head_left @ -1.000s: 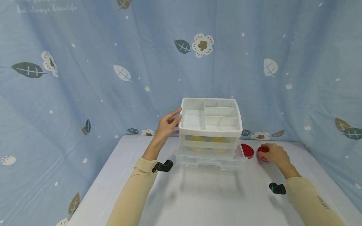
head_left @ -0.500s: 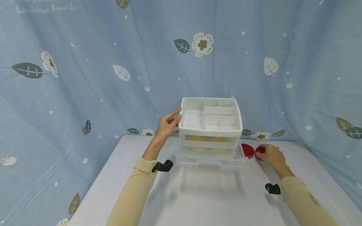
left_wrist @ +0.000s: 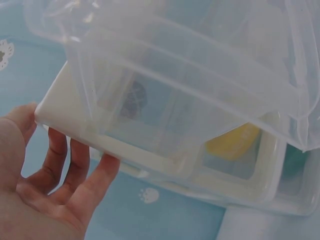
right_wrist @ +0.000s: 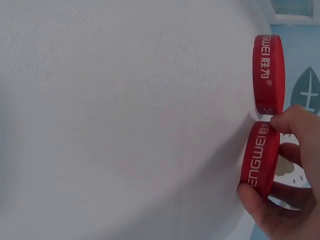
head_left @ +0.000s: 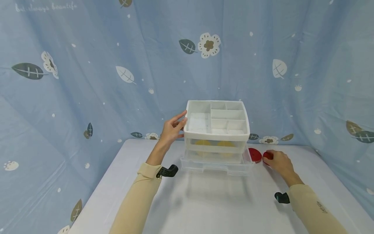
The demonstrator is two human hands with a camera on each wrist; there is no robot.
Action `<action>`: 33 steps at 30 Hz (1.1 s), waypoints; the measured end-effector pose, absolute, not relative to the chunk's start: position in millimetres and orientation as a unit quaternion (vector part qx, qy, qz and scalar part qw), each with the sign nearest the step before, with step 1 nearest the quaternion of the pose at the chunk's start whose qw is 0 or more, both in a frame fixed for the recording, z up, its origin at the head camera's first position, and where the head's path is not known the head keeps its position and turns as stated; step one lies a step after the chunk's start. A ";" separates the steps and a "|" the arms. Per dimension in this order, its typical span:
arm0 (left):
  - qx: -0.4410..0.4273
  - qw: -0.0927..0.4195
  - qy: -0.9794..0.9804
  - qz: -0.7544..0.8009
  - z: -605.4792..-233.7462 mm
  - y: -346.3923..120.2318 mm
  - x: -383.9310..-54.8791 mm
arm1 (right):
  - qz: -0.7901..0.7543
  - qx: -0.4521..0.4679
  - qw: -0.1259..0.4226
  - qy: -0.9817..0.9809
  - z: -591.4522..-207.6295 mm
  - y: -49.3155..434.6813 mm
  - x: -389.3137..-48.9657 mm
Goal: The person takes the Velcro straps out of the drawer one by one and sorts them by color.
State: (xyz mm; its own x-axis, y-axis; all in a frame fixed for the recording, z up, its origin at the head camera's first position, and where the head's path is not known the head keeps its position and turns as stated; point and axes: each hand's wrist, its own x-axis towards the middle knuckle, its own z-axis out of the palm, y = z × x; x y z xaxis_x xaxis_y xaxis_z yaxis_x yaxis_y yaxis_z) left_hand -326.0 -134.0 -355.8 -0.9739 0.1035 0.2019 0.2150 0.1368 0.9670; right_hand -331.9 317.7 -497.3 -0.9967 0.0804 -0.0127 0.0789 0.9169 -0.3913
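A white desktop drawer organizer (head_left: 217,136) stands at the back of the table. My left hand (head_left: 172,128) holds its left side near the top edge, thumb and fingers against the rim. The clear bottom drawer (head_left: 217,167) is pulled out toward me. Two yellow round things (head_left: 225,148) show through the drawer front above it. On the right, my right hand (head_left: 280,162) grips a red roll of tape (right_wrist: 260,159) with white lettering, thumb and fingers at its edges. Another red roll of tape (head_left: 255,155) lies between that hand and the organizer, almost touching the gripped roll.
The organizer's top tray (head_left: 199,122) is divided into several compartments. A white cover (head_left: 216,208) lies over the table. Behind it hangs a blue curtain (head_left: 163,65) with leaves and flowers. Something green (left_wrist: 295,161) shows through the organizer in the left wrist view.
My right hand has moved slightly left with its red roll, bringing it closer to the other roll. My left hand stays on the organizer.
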 end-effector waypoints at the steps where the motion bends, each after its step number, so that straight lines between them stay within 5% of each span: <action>1: -0.105 0.045 -0.753 -0.648 -355.3 -134.3 -326.1 | 0.201 -0.039 0.004 -0.979 -497.6 316.7 -331.8; 14: -0.108 0.044 -0.746 -0.655 -354.9 -134.4 -327.6 | 0.179 -0.039 0.044 -0.982 -506.1 313.3 -324.0; 33: -0.109 0.035 -0.738 -0.665 -357.7 -134.1 -327.6 | 0.211 -0.020 -0.001 -0.977 -495.8 318.0 -316.8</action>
State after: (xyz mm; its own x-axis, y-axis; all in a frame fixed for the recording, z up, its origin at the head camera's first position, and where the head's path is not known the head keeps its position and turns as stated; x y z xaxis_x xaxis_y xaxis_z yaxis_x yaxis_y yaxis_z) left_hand -327.6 -134.1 -357.7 -0.9737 0.1150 0.1969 0.2077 0.0910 0.9740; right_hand -316.8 318.0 -495.8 -0.9992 0.0384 -0.0111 0.0395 0.9100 -0.4127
